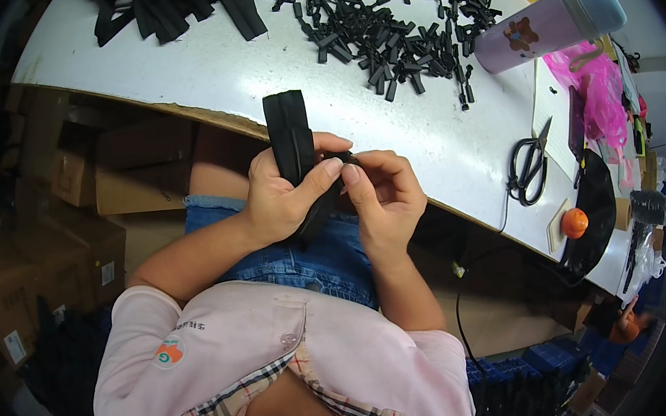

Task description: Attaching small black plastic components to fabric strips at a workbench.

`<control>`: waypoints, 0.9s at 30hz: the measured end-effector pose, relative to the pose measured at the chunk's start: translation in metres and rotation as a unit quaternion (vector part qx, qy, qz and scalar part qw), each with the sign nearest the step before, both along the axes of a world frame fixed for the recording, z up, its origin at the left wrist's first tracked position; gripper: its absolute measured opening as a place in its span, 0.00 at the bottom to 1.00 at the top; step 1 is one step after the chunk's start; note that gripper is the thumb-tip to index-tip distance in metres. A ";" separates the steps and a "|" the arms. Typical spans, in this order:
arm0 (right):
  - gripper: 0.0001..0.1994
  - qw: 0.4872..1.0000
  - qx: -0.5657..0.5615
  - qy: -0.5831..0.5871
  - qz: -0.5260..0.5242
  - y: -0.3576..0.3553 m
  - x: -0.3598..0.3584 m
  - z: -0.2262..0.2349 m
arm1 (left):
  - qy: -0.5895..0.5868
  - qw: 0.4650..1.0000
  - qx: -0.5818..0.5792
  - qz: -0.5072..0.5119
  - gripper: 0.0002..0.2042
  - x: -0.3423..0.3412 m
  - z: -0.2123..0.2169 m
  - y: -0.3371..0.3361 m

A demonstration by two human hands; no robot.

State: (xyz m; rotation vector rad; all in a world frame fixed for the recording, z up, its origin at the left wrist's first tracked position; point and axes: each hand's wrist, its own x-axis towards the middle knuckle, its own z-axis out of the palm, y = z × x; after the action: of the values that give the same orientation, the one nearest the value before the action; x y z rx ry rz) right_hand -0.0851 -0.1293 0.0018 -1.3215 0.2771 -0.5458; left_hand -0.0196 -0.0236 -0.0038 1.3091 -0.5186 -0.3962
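My left hand (283,193) is closed around a folded black fabric strip (288,127), whose upper end stands up past the fingers while the rest hangs down over my lap. Close by, my right hand (384,194) is pinched, thumb against fingers. A small black piece (338,157) sits between the thumbs of both hands; its exact kind is mostly hidden by the fingertips. On the white table beyond lies a big heap of small black cord-end pulls (388,40). More black fabric strips (166,10) are spread at the table's far left.
The white table (213,70) curves in front of me. A lilac bottle (533,28), black-handled scissors (528,169), a pink plastic bag (602,106) and an orange round object (574,223) are to the right. Cardboard boxes (142,167) stand below left. Another person (628,325) is far right.
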 end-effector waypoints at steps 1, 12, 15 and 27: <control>0.07 1.000 -0.002 -0.011 0.001 0.002 -0.001 -0.002 | 0.000 1.000 0.000 0.001 0.08 0.000 -0.001 -0.001; 0.03 0.994 0.088 -0.008 0.066 -0.007 0.000 -0.005 | 0.113 0.992 -0.043 -0.045 0.09 0.001 0.007 0.006; 0.03 0.959 0.242 0.004 0.149 -0.016 0.000 -0.003 | 0.122 0.988 -0.028 -0.093 0.09 0.005 0.011 0.010; 0.03 0.996 -0.049 -0.010 0.077 -0.004 -0.002 -0.006 | 0.014 0.999 -0.017 -0.042 0.08 0.003 0.009 0.003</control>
State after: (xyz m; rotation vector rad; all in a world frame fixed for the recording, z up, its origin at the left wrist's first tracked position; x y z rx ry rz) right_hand -0.0872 -0.1330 -0.0047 -1.4195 0.1314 -0.4459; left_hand -0.0169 -0.0201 0.0049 1.2499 -0.5558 -0.4741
